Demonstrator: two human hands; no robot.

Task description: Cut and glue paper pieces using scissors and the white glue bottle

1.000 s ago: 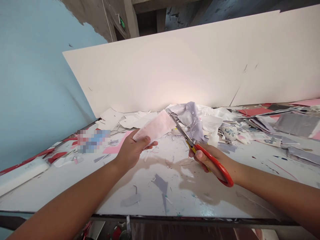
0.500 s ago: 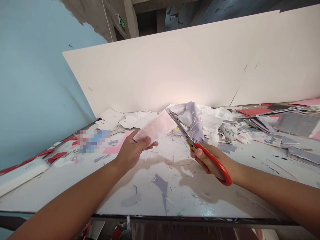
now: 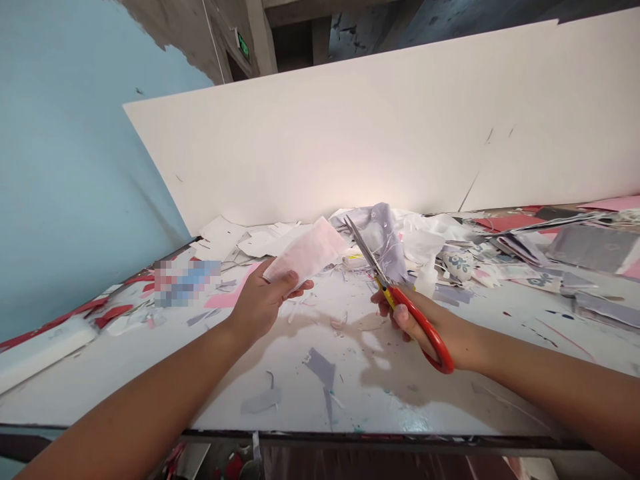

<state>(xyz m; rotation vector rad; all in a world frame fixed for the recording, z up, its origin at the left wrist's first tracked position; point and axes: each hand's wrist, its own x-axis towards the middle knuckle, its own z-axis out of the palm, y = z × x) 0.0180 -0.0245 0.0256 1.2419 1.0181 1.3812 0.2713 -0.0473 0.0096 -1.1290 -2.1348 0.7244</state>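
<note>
Above the table, my left hand grips the lower left end of a pale pink strip of fabric, thumb on top and fingers beneath. The strip slants up to the right. In my right hand are scissors with red handles, a yellow part near the pivot and metal blades pointing up and left. Their tips are just right of the strip's far end, apart from it. The blades look nearly together. Behind them lies a crumpled lavender cloth.
Grey-lavender scraps lie on the white table. White offcuts are heaped along the upright board. Patterned pieces and grey fabric lie right. A white roll-like object rests far left.
The scissors have come away from the strip's upper right corner, and their blades look closer to parallel. The strip has tilted up slightly and shifted a little left with my left hand.
</note>
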